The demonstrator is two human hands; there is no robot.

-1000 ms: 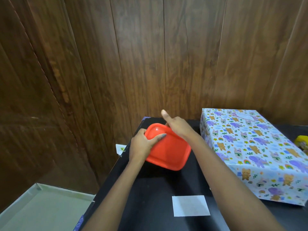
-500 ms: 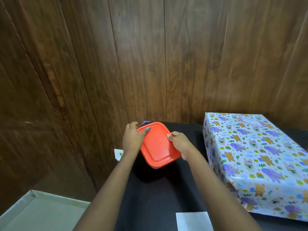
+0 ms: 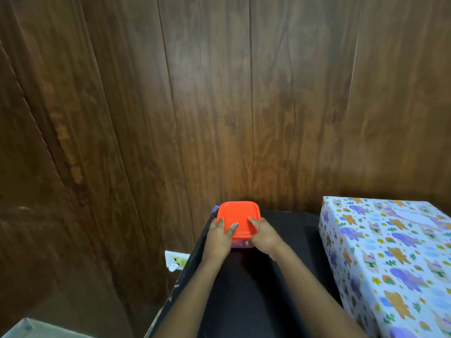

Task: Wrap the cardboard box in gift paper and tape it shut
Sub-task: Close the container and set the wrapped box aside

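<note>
The box (image 3: 390,259), fully covered in white gift paper with animal prints, lies on the black table (image 3: 288,264) at the right. At the table's far left corner sits a container with an orange lid (image 3: 238,215). My left hand (image 3: 219,237) grips its left side, thumb on the lid. My right hand (image 3: 264,236) holds its right front corner, thumb pressing on the lid. The container's body is mostly hidden behind my hands.
A dark wood-panelled wall (image 3: 219,106) rises directly behind the table. A white wall socket (image 3: 176,261) sits low on the wall left of the table edge. A pale tray corner (image 3: 29,329) shows at the bottom left.
The orange lid, held tilted in both hands before, now lies flat on the container at the far left corner. The view has tilted up towards the wall.
</note>
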